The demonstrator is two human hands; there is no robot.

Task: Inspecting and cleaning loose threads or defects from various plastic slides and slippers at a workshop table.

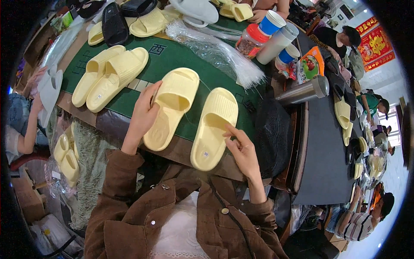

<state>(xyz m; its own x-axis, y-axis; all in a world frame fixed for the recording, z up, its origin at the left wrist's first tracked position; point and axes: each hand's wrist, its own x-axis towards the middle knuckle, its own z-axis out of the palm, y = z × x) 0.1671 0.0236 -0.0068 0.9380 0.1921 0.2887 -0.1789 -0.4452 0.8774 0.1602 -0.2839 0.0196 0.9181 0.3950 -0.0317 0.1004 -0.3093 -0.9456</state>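
Observation:
Two pale yellow slippers lie side by side in front of me at the near edge of a green-topped table. My left hand grips the outer side of the left slipper, fingers along its edge by the strap. The right slipper has a small round white sticker on its heel. At its strap opening is my right hand, its fingertips bent together against the slipper's right edge. Whatever they may pinch is too small to make out. A thin clear strand shows by the left slipper's strap.
Another yellow pair sits to the left. Beyond lie a bundle of clear plastic strands, a black slipper, a red-lidded jar and a steel tumbler. Other people work around the tables; a black bag stands right.

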